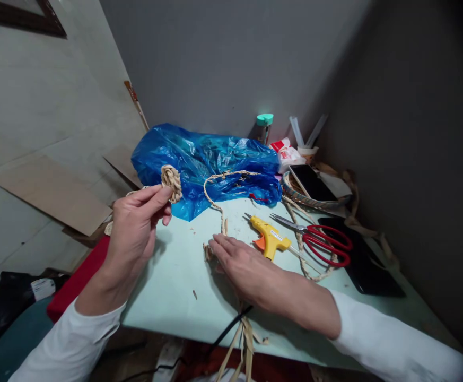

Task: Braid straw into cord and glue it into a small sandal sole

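Note:
Raised over the table's left side, my left hand [136,220] pinches a small oval coil of braided straw [171,183] between thumb and fingers. My right hand [247,268] lies low over the table, its fingers stretched out and together, palm down. A dry brown scrap of fibre [207,252] shows at its fingertips; the thumb is hidden. A long straw braid [213,204] runs from the blue bag towards this hand. Loose flat strands [247,342] hang over the front edge below it. Beyond the right wrist lies a yellow glue gun [273,237].
Red-handled scissors [322,241] lie right of the glue gun, by a black flat object [374,270]. A crumpled blue plastic bag [199,154] covers the back. A phone [313,181] rests in a woven basket [295,193]. A black cord [231,326] crosses the front edge.

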Tool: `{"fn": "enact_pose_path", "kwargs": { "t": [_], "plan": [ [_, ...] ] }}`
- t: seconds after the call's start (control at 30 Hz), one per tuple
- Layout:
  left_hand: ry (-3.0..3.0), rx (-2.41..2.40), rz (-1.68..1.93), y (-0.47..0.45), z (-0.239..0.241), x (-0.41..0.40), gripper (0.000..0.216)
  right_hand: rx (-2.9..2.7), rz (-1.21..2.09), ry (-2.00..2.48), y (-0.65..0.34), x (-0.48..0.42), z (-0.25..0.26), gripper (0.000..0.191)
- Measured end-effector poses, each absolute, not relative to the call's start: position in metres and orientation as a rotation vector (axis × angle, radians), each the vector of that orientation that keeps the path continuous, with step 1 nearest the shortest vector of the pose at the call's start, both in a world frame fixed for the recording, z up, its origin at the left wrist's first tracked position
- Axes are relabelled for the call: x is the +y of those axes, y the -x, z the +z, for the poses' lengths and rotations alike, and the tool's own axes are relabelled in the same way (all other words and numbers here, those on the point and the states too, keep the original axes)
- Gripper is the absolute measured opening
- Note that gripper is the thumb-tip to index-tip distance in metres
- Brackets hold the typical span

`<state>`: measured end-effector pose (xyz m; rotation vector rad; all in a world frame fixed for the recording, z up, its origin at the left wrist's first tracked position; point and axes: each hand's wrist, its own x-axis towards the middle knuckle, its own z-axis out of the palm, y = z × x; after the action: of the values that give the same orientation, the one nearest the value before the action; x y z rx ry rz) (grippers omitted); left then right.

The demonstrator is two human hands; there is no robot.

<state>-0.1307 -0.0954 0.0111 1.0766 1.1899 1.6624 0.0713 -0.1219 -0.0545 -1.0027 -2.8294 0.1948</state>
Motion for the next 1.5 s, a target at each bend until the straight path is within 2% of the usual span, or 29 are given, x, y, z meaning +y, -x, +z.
{"fn": "enact_pose_path", "kwargs": {
  "t": [0.07,0.23,0.37,0.47,0.53,0.6,0.67,0.73,0.83,0.87,0.97,1.0,1.1,1.17,1.2,1.4,1.5],
  "plan": [
    [-1.064,1.180,1.647,0.134,0.009,-0.097,0.017,-2.859,0.133,1.017,-0.051,-0.121,-0.064,0.045],
    [-1.041,1.159,1.643,0.138,0.007,-0.098,0.020,-2.898,-0.005,1.088,-0.021,-0.123,-0.076,0.049],
    [-1.019,1.146,1.644,0.138,0.005,-0.095,0.022,-2.935,-0.062,1.067,-0.017,-0.139,-0.074,0.045],
    [-1.010,1.139,1.656,0.135,0.004,-0.091,0.021,-2.994,0.027,0.684,-0.016,-0.155,-0.063,0.033],
    [-1.016,1.138,1.660,0.132,0.004,-0.089,0.021,-2.924,0.223,0.351,-0.015,-0.155,-0.057,0.027],
    [-1.028,1.138,1.662,0.127,0.006,-0.088,0.021,-2.883,0.203,0.415,-0.012,-0.142,-0.054,0.030],
    [-1.040,1.137,1.661,0.121,0.008,-0.089,0.021,-2.872,0.055,0.743,-0.009,-0.120,-0.055,0.038],
    [-1.050,1.139,1.658,0.117,0.010,-0.089,0.022,-2.851,0.022,0.910,-0.005,-0.101,-0.060,0.035],
    [-1.061,1.143,1.644,0.111,0.010,-0.087,0.023,-2.922,0.048,0.734,-0.001,-0.099,-0.066,0.030],
    [-1.063,1.143,1.634,0.109,0.010,-0.086,0.024,-2.956,0.084,0.587,-0.001,-0.106,-0.067,0.027],
    [-1.066,1.144,1.591,0.103,0.010,-0.082,0.026,-2.947,0.341,0.130,-0.012,-0.132,-0.062,0.004],
    [-1.068,1.143,1.575,0.101,0.010,-0.082,0.026,-2.906,0.454,0.114,-0.019,-0.138,-0.058,0.006],
    [-1.088,1.136,1.512,0.093,0.010,-0.084,0.025,-2.574,0.735,0.621,-0.049,-0.140,-0.042,0.015],
    [-1.108,1.123,1.457,0.086,0.008,-0.087,0.024,-2.123,0.971,0.982,-0.073,-0.130,-0.031,0.021],
    [-1.121,1.115,1.425,0.082,0.006,-0.089,0.024,-2.008,0.982,1.046,-0.085,-0.124,-0.027,0.027],
    [-1.261,1.096,1.186,0.058,-0.008,-0.101,0.024,-1.600,1.153,1.112,-0.132,-0.104,-0.036,0.042],
    [-1.315,1.148,1.130,0.049,-0.013,-0.104,0.028,-1.527,1.257,1.055,-0.134,-0.105,-0.045,0.035]
  ]
}}
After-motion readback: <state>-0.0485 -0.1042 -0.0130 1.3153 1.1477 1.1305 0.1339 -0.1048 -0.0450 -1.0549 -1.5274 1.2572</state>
